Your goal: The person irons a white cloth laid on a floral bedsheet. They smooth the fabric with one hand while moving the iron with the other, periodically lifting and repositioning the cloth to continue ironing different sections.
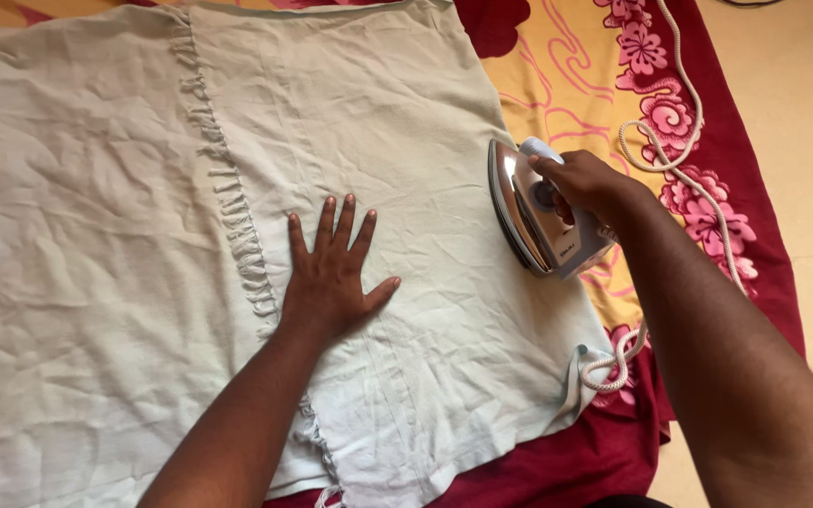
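The left hand (pixel 331 273) lies flat, fingers spread, on the pale cloth (pixel 378 122) spread over a red floral sheet (pixel 576 66). The right hand (pixel 585 183) is clamped on the iron (pixel 538 221), tipped at the cloth's right edge.

Pale grey-green cloth (pixel 143 235), wrinkled, spread flat over the floor covering, w/ a knotted fringe strip running top to bottom just left of the left hand's (pixel 331 273) fingers (pixel 345 216); palm lies flat on the upper layer, fingers splayed, pointing away. Iron (pixel 538 212), white body w/ shiny metal soleplate, tipped up on its side at the cloth's right edge, soleplate facing left; right hand's (pixel 585 183) fingers wrap its handle from above.
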